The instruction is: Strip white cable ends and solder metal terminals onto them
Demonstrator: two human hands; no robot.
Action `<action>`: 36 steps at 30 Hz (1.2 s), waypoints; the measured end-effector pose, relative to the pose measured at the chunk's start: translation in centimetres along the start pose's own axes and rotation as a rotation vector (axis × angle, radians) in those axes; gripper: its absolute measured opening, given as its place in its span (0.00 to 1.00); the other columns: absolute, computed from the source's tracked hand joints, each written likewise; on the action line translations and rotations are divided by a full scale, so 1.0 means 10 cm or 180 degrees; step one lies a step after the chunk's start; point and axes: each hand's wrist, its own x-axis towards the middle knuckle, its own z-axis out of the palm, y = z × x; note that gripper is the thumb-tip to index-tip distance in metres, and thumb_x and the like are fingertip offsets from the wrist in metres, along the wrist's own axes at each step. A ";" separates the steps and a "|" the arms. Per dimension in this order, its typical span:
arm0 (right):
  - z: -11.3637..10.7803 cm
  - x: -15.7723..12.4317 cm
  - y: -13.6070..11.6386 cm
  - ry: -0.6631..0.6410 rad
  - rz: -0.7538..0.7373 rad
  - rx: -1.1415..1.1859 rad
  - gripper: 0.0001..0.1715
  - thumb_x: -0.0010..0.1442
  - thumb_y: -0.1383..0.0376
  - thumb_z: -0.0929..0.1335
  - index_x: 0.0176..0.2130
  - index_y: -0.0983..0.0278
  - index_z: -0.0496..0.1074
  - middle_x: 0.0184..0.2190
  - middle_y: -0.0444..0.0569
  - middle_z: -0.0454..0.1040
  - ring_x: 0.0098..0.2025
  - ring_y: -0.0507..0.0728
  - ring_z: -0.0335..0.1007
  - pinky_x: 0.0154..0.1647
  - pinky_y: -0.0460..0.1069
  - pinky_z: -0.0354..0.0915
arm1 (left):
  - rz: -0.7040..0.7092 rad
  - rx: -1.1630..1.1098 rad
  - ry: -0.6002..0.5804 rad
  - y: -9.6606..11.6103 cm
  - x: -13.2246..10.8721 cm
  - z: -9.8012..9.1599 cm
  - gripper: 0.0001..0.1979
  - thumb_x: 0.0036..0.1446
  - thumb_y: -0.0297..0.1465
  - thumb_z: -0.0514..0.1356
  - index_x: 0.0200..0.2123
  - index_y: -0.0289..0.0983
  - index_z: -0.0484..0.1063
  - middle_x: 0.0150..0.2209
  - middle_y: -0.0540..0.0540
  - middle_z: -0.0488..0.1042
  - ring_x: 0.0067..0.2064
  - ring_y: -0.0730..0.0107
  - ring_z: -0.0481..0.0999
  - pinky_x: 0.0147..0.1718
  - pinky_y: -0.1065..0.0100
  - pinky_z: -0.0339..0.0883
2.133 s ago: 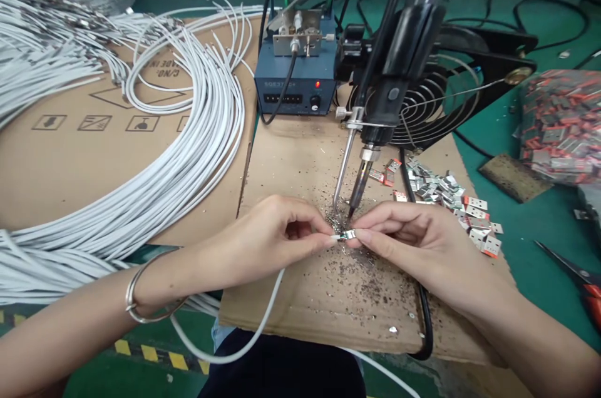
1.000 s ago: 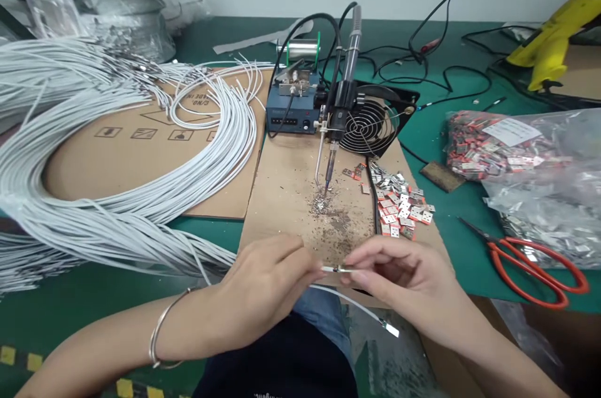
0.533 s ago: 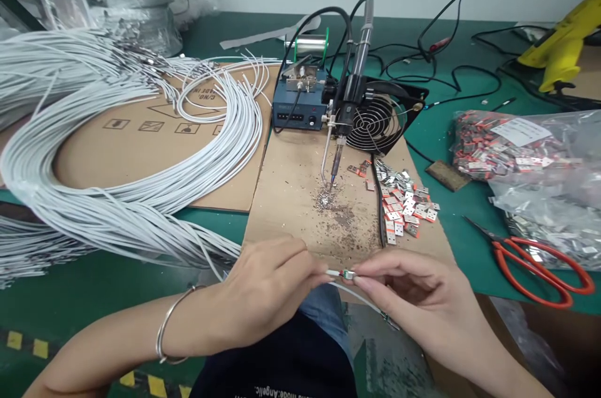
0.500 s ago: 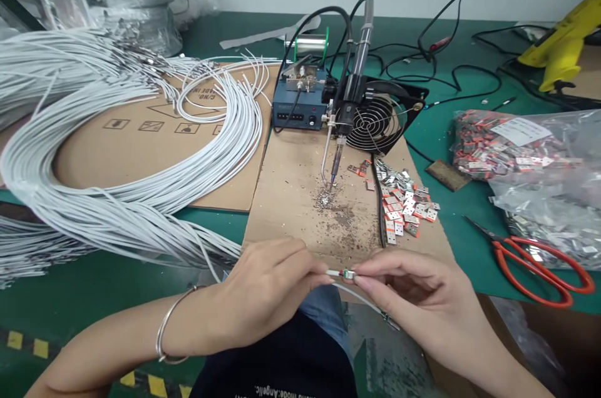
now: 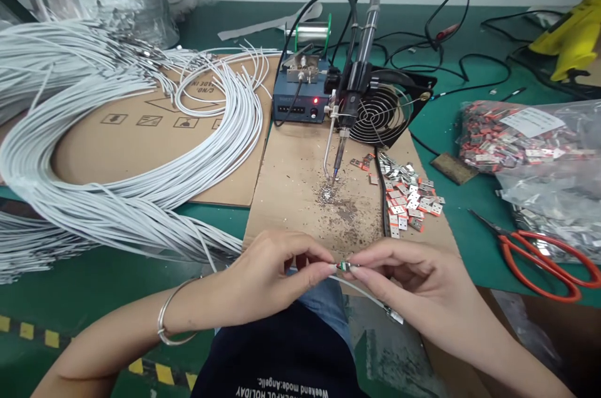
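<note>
Nearby, a boxy connector (image 5: 346, 266), silvery with a green part, sits between the right hand (image 5: 417, 279), pinching its metal end, and the left hand (image 5: 275, 276), pinching its wired end. From it, smooth white cables (image 5: 117, 204) curve at ten o'clock, orange-edged metal shells (image 5: 413, 201) heap at two; farther, a soldering iron (image 5: 357, 94) slants at twelve.
</note>
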 end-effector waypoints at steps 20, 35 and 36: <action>-0.10 0.11 -0.08 -0.0208 -0.0144 -0.0586 0.09 0.57 0.62 0.68 0.28 0.61 0.76 0.22 0.45 0.75 0.24 0.50 0.67 0.21 0.42 0.61 | -0.1048 -0.2137 -0.0372 -0.05 0.14 0.05 0.05 0.46 0.24 0.65 0.28 0.32 0.72 0.22 0.54 0.70 0.25 0.81 0.66 0.25 0.76 0.58; -0.08 0.16 -0.06 -0.0179 -0.0150 -0.0234 0.08 0.55 0.63 0.69 0.25 0.63 0.73 0.20 0.45 0.73 0.21 0.49 0.64 0.19 0.43 0.59 | -0.1207 -0.2631 -0.0638 -0.08 0.13 0.05 0.09 0.49 0.33 0.65 0.31 0.32 0.75 0.23 0.51 0.73 0.24 0.79 0.70 0.26 0.73 0.66; -0.07 0.17 -0.06 -0.0155 -0.0140 -0.0203 0.08 0.54 0.63 0.69 0.25 0.63 0.73 0.20 0.45 0.73 0.20 0.49 0.64 0.18 0.43 0.58 | -0.1222 -0.2608 -0.0600 -0.08 0.13 0.06 0.09 0.49 0.33 0.65 0.30 0.32 0.75 0.23 0.52 0.72 0.23 0.79 0.70 0.25 0.74 0.66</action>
